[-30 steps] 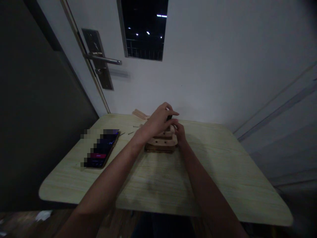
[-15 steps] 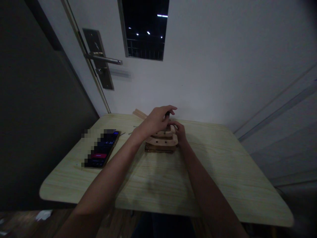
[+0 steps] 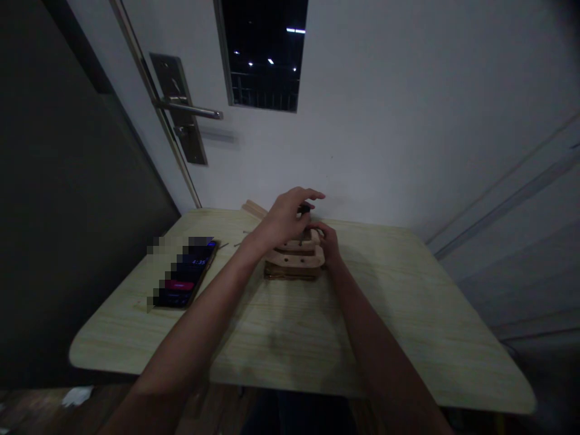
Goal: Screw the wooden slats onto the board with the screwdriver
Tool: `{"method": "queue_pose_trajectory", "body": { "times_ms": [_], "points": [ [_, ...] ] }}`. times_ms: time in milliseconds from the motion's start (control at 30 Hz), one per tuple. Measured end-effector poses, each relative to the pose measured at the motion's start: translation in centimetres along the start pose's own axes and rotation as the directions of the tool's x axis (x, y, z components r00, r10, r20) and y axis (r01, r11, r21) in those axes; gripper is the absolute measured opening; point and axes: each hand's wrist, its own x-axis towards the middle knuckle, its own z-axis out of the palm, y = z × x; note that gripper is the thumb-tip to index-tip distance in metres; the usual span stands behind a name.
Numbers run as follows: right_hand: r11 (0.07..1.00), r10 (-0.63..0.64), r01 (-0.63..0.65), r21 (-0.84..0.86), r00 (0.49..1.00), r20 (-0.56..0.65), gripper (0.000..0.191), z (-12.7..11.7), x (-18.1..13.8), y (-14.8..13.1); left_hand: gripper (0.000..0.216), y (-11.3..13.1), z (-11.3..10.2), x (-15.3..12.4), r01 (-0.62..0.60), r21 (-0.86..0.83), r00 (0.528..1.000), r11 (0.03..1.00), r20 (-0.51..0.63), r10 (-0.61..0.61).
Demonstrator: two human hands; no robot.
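Observation:
My left hand (image 3: 287, 214) is closed around the black handle of a screwdriver (image 3: 303, 209), its index finger lifted. The shaft points down at a wooden piece. My right hand (image 3: 328, 238) grips the right end of the wooden pieces, its fingers partly hidden behind them. Two light curved wooden pieces (image 3: 296, 260) with dark holes lie one behind the other on a darker brown block (image 3: 290, 273). The left part of the wood is covered by my left hand and wrist.
A phone (image 3: 185, 275) lies on the pale wooden table (image 3: 290, 338) to the left. Several thin screws (image 3: 238, 244) lie between it and my left forearm. Light wooden strips (image 3: 254, 208) rest at the back, near a white door with a metal handle (image 3: 193, 110).
My left hand has turned slightly around the screwdriver, and the black handle looks more tilted. My right hand stays on the wood. The whole view has shifted a little.

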Motion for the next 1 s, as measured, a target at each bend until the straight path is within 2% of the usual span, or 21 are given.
{"method": "queue_pose_trajectory", "body": {
  "times_ms": [233, 333, 433, 533, 633, 833, 1000],
  "points": [
    [1.0, 0.025, -0.025, 0.003, 1.0, -0.001, 0.017, 0.2, -0.2, -0.4, 0.032, 0.5, 0.6, 0.1, 0.103, -0.031, 0.993, 0.994, 0.061, -0.101],
    [0.999, 0.035, -0.035, 0.007, 0.999, -0.003, 0.018, 0.3, -0.4, -0.6, 0.017, 0.8, 0.6, 0.2, 0.128, 0.033, 0.99, 0.991, 0.048, -0.13],
    [0.999, 0.043, -0.042, 0.01, 0.999, -0.007, 0.017, 0.4, -0.4, -0.8, 0.013, 0.9, 0.2, 0.3, 0.115, 0.116, 0.993, 0.987, 0.014, -0.117],
    [0.999, 0.046, -0.046, 0.01, 0.999, -0.006, 0.016, 0.4, -0.3, -0.8, 0.013, 0.8, -0.2, 0.4, 0.092, 0.197, 0.996, 0.976, -0.005, -0.093],
    [0.999, 0.044, -0.044, 0.002, 0.999, -0.007, 0.016, 0.4, -0.2, -0.6, 0.016, 0.8, -0.6, 0.3, 0.077, 0.187, 0.995, 0.979, 0.041, -0.086],
    [0.999, 0.036, -0.036, 0.004, 0.999, -0.008, 0.014, 0.3, -0.2, -0.6, 0.04, 1.6, -1.1, 0.3, 0.129, 0.158, 0.989, 0.979, 0.046, -0.138],
    [0.999, 0.027, -0.027, 0.026, 1.0, 0.003, 0.016, 0.3, -0.2, -0.7, 0.029, 2.0, -1.4, 0.2, 0.129, 0.203, 0.985, 0.971, 0.085, -0.149]
  ]
}}
